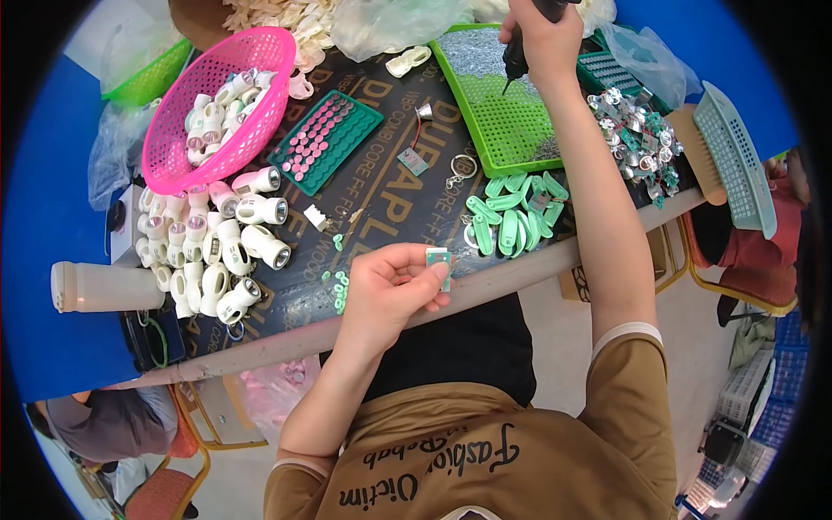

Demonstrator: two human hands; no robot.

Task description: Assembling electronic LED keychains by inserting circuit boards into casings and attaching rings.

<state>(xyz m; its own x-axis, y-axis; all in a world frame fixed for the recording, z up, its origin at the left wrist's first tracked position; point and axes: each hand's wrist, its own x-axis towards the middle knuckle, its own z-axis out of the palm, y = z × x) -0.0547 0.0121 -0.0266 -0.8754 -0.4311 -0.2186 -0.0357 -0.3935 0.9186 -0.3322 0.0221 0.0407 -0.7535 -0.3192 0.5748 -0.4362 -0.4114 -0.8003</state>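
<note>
Left grip: pinched on a small green part, long axis upright, near the table edge
Right grip: clamped on a dark screwdriver, tip down over the green tray, beyond the part

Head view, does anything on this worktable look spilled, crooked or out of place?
Nothing looks broken or spilled. The white torch bodies lie in a loose heap beside the pink basket, and the green clips are scattered near the table edge. The left hand holds a small green part; the right hand holds a dark tool.
</note>
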